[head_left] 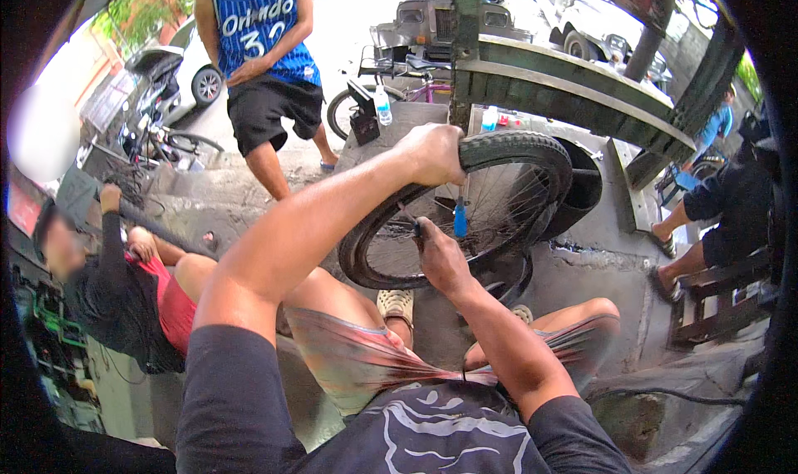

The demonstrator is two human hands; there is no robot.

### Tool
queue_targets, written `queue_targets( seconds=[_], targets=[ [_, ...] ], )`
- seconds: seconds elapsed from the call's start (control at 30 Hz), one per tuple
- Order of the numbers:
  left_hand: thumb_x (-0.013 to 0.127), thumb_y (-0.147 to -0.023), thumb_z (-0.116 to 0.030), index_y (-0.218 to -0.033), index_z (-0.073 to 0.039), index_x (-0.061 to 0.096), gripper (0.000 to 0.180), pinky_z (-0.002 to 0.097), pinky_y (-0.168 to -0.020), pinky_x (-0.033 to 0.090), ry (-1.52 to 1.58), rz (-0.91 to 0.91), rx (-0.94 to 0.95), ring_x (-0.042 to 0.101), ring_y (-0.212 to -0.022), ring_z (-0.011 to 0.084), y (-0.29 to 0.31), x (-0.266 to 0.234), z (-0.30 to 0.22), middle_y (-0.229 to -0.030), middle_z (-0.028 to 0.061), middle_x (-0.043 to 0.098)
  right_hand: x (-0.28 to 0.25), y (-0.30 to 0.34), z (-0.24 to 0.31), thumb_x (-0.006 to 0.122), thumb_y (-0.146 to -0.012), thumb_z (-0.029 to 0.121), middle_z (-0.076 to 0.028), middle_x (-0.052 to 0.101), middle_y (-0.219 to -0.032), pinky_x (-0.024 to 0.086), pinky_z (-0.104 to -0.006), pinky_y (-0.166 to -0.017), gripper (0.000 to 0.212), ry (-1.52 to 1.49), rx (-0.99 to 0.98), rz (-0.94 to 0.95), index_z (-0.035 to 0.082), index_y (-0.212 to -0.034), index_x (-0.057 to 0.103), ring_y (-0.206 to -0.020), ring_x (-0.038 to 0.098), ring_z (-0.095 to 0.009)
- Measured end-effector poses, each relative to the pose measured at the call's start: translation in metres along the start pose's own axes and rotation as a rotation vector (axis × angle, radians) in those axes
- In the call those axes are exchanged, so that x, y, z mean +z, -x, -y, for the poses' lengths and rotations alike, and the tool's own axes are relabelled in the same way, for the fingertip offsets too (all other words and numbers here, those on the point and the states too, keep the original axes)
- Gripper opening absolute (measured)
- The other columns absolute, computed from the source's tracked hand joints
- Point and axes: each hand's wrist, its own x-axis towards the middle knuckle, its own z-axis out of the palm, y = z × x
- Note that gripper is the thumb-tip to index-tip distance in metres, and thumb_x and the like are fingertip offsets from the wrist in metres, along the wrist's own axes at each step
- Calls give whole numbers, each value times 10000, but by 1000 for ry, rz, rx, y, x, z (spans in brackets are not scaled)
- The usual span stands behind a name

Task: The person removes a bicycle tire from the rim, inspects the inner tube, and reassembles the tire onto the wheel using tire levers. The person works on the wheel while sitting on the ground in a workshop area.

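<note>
A bicycle wheel (544,154) with a knobby black tyre stands tilted in front of me, between my legs. My left hand (439,153) is closed around the top of the tyre. Lower down, inside the ring of the wheel, my right hand (443,262) grips a thin tool with a dark handle. Its metal shaft (406,211) points up and left to the tyre's edge by the rim. A blue-handled screwdriver (460,218) hangs handle-down from the upper tyre edge, just right of my right hand; its tip is hidden.
A dark round basin (582,179) stands behind the wheel. Green metal rails (573,75) and a post rise beyond it. A water bottle (382,107) stands on the ledge. One person in a blue jersey (262,25) stands ahead; another in red shorts (174,304) sits at left.
</note>
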Motion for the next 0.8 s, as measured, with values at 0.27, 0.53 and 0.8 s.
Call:
queue_targets(
  seconds=[0.27, 0.53, 0.8],
  targets=[
    [930, -774, -371, -1218, -3, 766, 600, 487, -978, 618, -14, 13, -64, 806, -1049, 399, 10, -8, 7, -1093, 260, 814, -23, 13, 28, 665, -1079, 219, -331, 757, -1132, 566, -647, -923, 350, -59, 38, 231, 34, -1368, 597, -1096, 729, -559],
    [902, -781, -338, -1157, 26, 762, 542, 513, -946, 616, 13, -58, -50, 805, -1009, 433, 14, -3, -7, -1020, 283, 803, -75, 12, -15, 860, -928, 268, -265, 743, -1203, 587, -540, -1014, 501, -59, 266, -295, 30, -1333, 686, -1174, 733, -489],
    [915, -838, -374, -1262, 13, 753, 596, 529, -1018, 590, -9, -58, -94, 772, -1158, 463, 27, -9, -17, -1170, 287, 801, -21, -11, -37, 816, -977, 287, -240, 759, -1243, 611, -554, -960, 396, -105, 192, -439, 79, -1303, 733, -1138, 747, -474]
  ],
)
